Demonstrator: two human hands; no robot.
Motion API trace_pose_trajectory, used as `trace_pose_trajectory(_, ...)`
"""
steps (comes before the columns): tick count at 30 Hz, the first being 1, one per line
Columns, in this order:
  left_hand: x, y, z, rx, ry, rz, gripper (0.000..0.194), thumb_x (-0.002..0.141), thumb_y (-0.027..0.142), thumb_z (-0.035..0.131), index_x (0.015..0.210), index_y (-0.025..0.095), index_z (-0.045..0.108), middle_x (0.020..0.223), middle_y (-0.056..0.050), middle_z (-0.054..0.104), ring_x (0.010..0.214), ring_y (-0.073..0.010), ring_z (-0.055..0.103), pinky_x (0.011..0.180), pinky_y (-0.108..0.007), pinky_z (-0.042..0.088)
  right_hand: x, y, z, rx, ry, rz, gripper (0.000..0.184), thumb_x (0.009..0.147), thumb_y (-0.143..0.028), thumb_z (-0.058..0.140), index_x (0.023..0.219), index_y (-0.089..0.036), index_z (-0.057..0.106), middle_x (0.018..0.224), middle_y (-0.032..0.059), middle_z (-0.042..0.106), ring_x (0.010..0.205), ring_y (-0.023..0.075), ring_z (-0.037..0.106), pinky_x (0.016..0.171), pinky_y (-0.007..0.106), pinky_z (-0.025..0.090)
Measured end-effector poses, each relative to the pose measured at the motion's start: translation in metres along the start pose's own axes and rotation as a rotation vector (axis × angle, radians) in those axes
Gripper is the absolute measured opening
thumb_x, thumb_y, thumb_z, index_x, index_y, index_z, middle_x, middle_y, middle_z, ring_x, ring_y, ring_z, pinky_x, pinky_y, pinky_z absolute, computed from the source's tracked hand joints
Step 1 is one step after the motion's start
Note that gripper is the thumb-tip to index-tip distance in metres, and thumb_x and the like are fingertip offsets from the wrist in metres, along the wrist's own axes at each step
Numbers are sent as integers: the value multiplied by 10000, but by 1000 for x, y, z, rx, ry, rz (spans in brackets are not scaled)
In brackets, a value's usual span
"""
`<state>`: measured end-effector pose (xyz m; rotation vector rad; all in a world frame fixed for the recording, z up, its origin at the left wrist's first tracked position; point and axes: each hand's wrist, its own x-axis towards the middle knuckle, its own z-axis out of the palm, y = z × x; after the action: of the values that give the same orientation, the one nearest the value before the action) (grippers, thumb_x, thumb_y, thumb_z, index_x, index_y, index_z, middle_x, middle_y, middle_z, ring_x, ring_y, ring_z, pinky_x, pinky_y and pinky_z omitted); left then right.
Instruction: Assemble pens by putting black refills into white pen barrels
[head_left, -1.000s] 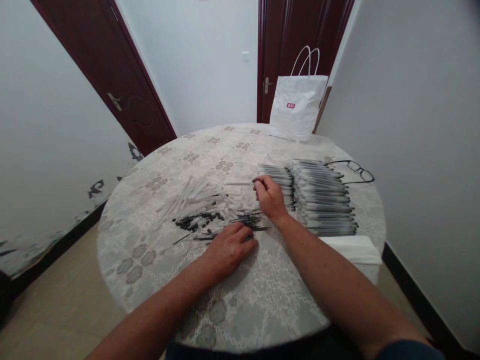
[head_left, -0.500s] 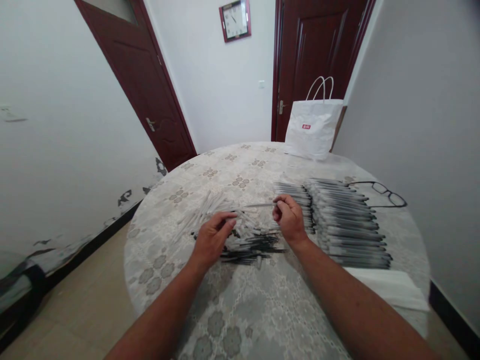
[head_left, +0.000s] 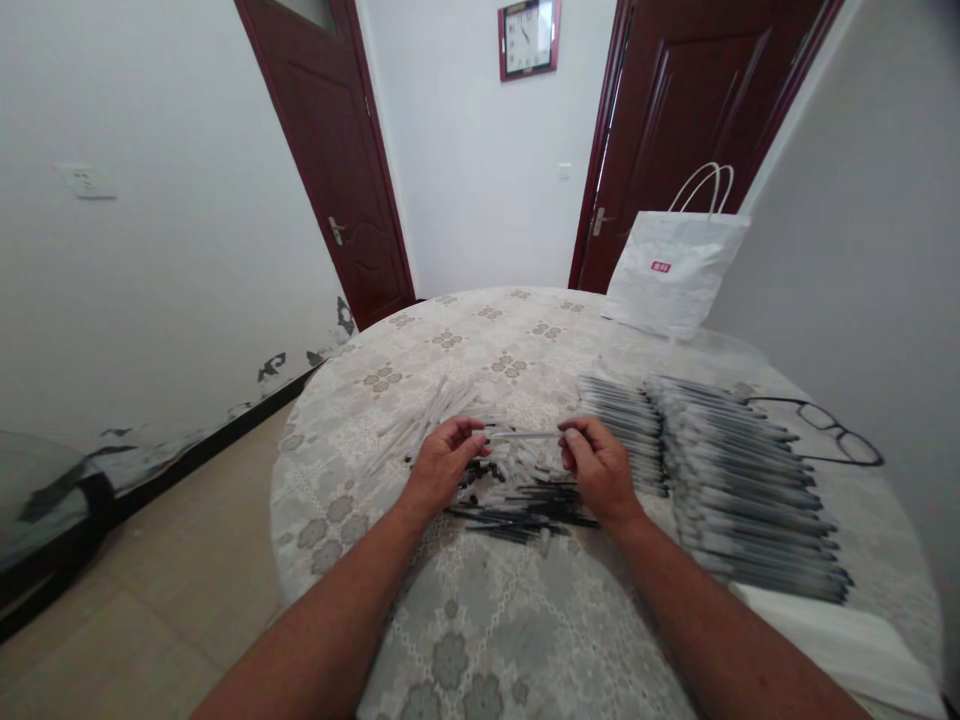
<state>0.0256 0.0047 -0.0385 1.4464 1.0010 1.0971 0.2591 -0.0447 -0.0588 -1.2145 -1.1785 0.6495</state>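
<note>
A slim, clear pen [head_left: 525, 435] lies level between my hands above the table. My left hand [head_left: 448, 462] pinches its left end, while my right hand [head_left: 602, 468] has its right end between thumb and fingers. Under and beside the pen are loose clear caps [head_left: 531, 466] and small black pieces [head_left: 475, 474]. Thin black refills [head_left: 517, 515] lie in a heap nearer to me. Pale empty-looking barrels [head_left: 421, 412] are scattered beyond my left hand. To the right of my right hand, pens are laid out in a smaller row [head_left: 626, 425] and a larger stack [head_left: 750, 495].
A round table with a patterned cloth [head_left: 450, 610] carries everything. Eyeglasses [head_left: 832, 430] lie beyond the pen stack, and a white folded sheet [head_left: 832, 635] is at the near right. A white paper bag [head_left: 675, 275] stands at the back right, near the wall.
My left hand has closed on the left end of the pen, which only my right hand held before. The view has shifted left, so things appear farther right.
</note>
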Motion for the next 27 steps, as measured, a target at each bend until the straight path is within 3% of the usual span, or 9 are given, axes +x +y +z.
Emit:
trace_pose_trajectory(14, -1, -4, 2, -124, -19, -41, 332, 815, 423, 726, 1048, 191, 682, 829, 2, 671, 754, -166, 710, 759, -293, 532, -6, -3, 3, -83, -1, -28, 253, 934, -401, 555, 1028, -193, 665, 737, 19, 677, 558, 135, 564, 547, 254, 455)
trace_pose_trajectory(19, 2, -2, 3, -315, 70, -66, 347, 793, 424, 740, 1035, 185, 668, 820, -5, 661, 756, -160, 693, 784, -337, 568, -9, -13, 3, -377, -143, -295, 195, 939, -353, 583, 1033, -230, 701, 893, 64, 730, 746, 200, 654, 741, 338, 522)
trace_pose_trajectory(22, 3, 1, 2, -431, 107, -74, 343, 791, 415, 746, 1035, 187, 668, 930, -40, 697, 852, -172, 702, 827, -364, 582, -11, -18, 7, -495, -258, -468, 220, 968, -306, 539, 1103, -238, 699, 1015, 96, 735, 912, 238, 670, 866, 385, 521)
trace_pose_trajectory(24, 4, 2, 1, -470, 99, -80, 338, 801, 401, 748, 1050, 186, 672, 1027, -65, 718, 879, -168, 708, 844, -359, 586, -13, -21, 11, -527, -310, -528, 252, 981, -280, 507, 1144, -223, 691, 1036, 114, 731, 966, 249, 663, 903, 401, 516)
trace_pose_trajectory(27, 6, 3, -1, -505, 130, -110, 320, 793, 349, 770, 1041, 170, 679, 1021, -70, 735, 835, -145, 710, 831, -327, 594, -16, -25, 18, -571, -321, -527, 280, 993, -258, 471, 1151, -192, 693, 1009, 135, 732, 939, 249, 667, 892, 398, 517)
